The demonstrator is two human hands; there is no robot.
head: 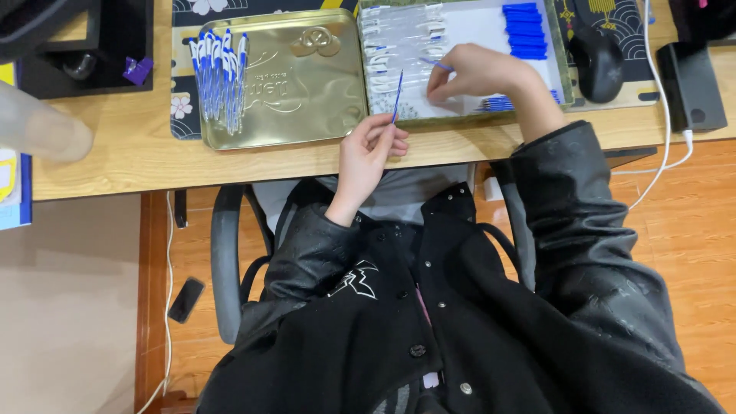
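Looks like pen assembly partway through: a bunch of finished blue-and-white pens (221, 77) sits on the gold tin lid (307, 84), while clear barrels and blue caps (525, 29) wait in the tray (468, 23). Left hand (366, 149) pinches a thin blue refill (398, 96) upright; right hand (479, 73) curls over another refill in the tray. Small parts under those fingers are hard to make out.

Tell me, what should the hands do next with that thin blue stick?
Probably bring the right hand back with a clear barrel from the tray: the left hand holds the thin blue refill upright, bare, while finished pens lie on the gold lid.
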